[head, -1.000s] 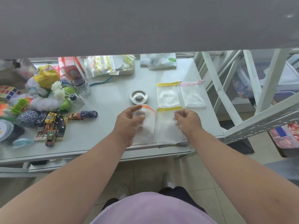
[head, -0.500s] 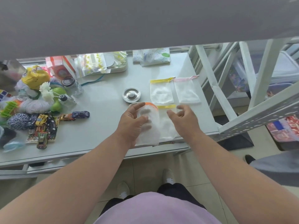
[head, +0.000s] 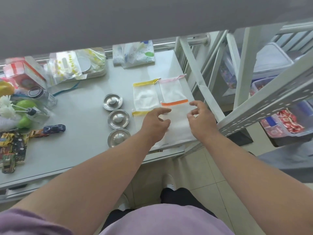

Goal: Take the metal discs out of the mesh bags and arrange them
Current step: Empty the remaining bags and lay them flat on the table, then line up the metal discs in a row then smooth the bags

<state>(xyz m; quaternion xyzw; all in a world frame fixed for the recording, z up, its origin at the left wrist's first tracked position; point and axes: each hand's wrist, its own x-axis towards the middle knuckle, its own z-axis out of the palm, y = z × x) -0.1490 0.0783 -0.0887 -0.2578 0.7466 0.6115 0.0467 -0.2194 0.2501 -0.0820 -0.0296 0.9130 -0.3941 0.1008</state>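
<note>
Three round metal discs lie in a column on the grey table [head: 81, 150]: the far disc [head: 112, 101], the middle disc [head: 118, 119] and the near disc [head: 119, 137]. To their right lie flat white mesh bags: a yellow-trimmed bag [head: 146, 97], a pink-trimmed bag [head: 172, 89], an orange-trimmed bag [head: 179, 119] and a second yellow-trimmed bag [head: 138, 114], partly hidden under my left hand [head: 155, 124]. My right hand [head: 200, 119] hovers over the orange-trimmed bag's right side. Both hands have fingers spread and hold nothing.
Toy cars [head: 54, 129], a glass jar [head: 42, 97] and soft toys crowd the table's left. A tray of zip bags [head: 79, 65] and a printed pouch [head: 133, 54] sit at the back. A white metal rack [head: 254, 102] with bins [head: 288, 122] stands close on the right.
Two more discs now lie in line below the first one. The orange-trimmed bag has moved to the right of the near yellow-trimmed bag, and both hands have opened above it.
</note>
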